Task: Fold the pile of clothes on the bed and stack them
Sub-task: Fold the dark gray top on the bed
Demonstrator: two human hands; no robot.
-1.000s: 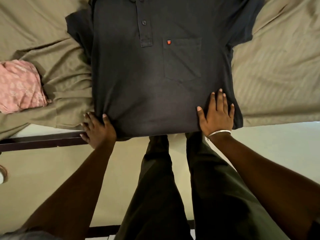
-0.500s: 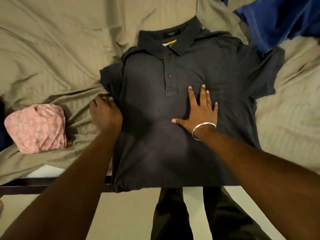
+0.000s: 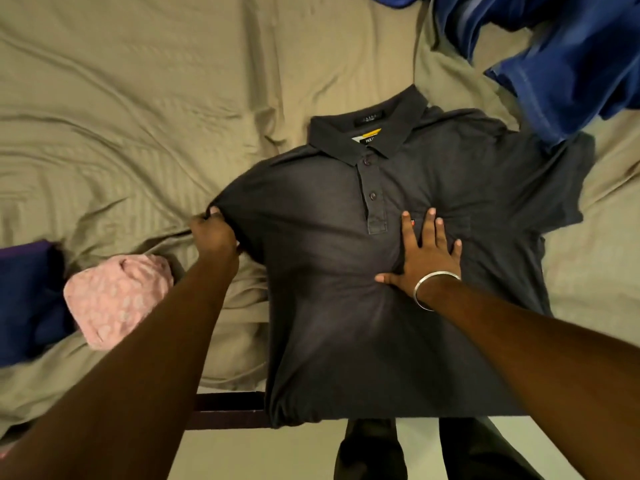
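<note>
Two hands on the dark polo shirt (image 3: 346, 306), which lies face-up at bed (image 3: 138, 98) centre, hem at 6 o'clock edge. Our left hand (image 3: 214, 233) grips the sleeve at 9 o'clock; right hand (image 3: 424, 258) flat, fingers spread, pressing chest. Pink cloth (image 3: 117, 299) at 8, blue garment (image 3: 571, 57) at 1.

Open olive bedsheet (image 3: 138, 98) stretches left of the collar; crumpled blue garment (image 3: 571, 57) crowds the far right, folded pink cloth (image 3: 117, 299) sits near left.
</note>
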